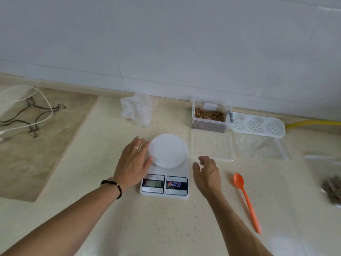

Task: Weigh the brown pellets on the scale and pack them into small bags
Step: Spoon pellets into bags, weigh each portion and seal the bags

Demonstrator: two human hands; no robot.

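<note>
Two bare forearms reach forward over a pale speckled countertop (pixel 103 145). Between the hands sits a white digital kitchen scale (pixel 167 182) with a small lit display at its near edge and a round white platform on top. The left hand (pixel 133 161), wearing a ring and a dark beaded bracelet, lies flat with fingers straight against the scale's left side, touching the platform's edge. The right hand (pixel 206 171) hovers just right of the scale, fingers loosely curled and holding nothing. Further right, an orange plastic spoon (pixel 246 198) lies on the counter, bowl end pointing away. Beyond the scale's right side lies a clear flat lid (pixel 212 147). Behind it, by the wall, stands an open clear container (pixel 210 118) of brown pellets (pixel 209 114), with a white perforated tray (pixel 257 124) beside it on the right. To the left, also near the wall, lies a crumpled pile of clear plastic bags (pixel 137 109).
</note>
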